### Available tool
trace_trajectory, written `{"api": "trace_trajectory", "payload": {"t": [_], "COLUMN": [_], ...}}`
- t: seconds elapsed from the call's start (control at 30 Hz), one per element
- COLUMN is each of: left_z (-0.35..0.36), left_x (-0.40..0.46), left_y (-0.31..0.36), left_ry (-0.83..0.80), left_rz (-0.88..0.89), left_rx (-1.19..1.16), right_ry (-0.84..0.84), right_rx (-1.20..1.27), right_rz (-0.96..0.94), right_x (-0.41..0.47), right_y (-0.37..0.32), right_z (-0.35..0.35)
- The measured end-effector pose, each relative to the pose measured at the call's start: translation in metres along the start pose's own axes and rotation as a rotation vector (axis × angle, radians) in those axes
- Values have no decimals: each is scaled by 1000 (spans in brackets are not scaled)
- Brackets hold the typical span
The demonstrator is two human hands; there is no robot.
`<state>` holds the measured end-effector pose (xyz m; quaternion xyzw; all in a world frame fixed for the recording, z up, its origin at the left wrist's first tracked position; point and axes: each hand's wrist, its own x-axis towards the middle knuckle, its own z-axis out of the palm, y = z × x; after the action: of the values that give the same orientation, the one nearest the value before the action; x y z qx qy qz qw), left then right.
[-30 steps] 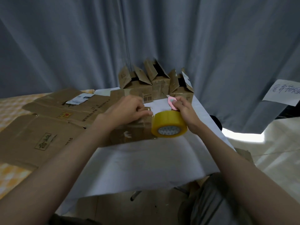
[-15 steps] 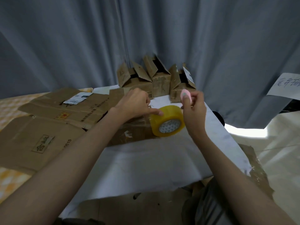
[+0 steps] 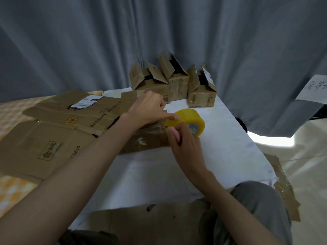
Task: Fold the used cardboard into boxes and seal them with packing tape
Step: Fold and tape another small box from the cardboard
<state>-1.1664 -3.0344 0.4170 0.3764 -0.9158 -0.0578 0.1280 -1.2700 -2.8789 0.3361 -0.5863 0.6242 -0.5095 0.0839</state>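
Head view, nearest first: at six o'clock lie the person's lap in grey trousers and a sheet of cardboard under the table edge. Above that, the white table cloth (image 3: 159, 174) runs up the middle. The right hand (image 3: 184, 144) sits just right of centre with its fingers curled over the near side of the yellow tape roll (image 3: 189, 121); whether it still holds a small tool I cannot tell, as the fingers hide it. The left hand (image 3: 150, 110), coming in from eight o'clock, presses down on the small box being sealed (image 3: 146, 140), forefinger stretched out so its tip touches the roll at the top and the other fingers tucked under. Flat cardboard sheets (image 3: 53, 137) spread out toward nine o'clock, and three folded boxes (image 3: 173, 85) with open flaps stand at twelve o'clock against the grey curtain.

My judgement is that the tape is being run over the box seam. To do it well, keep the left forefinger pinning the strip at the edge, draw the roll off taut and low so no wrinkle forms, then rub the strip flat before cutting.

Against half a second ago, the right hand has dropped from beside the roll, where it pinched a pink cutter up in plain sight, onto the roll itself; the cutter no longer shows. The left hand has kept its place on the box.
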Motion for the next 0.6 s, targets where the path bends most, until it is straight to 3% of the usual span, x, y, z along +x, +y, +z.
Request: {"api": "trace_trajectory", "payload": {"t": [0.17,0.3,0.5,0.57,0.6], "left_z": [0,-1,2,1,1], "left_x": [1,-2,-7,-9,-9], "left_y": [1,4,5,7,7], "left_ry": [7,4,36,43,48], "left_rz": [-20,-25,-26,-32,-35], "left_rx": [-6,-34,-25,-32,-30], "right_ry": [-326,-258,-642,-586,-454], "right_rx": [-252,-317,-522,-573,-569], "right_rz": [106,200,416,379,317], "right_x": [-5,13,32,38,43], "right_y": [8,24,49,49,47], "right_z": [-9,-43,-57,-62,-64]}}
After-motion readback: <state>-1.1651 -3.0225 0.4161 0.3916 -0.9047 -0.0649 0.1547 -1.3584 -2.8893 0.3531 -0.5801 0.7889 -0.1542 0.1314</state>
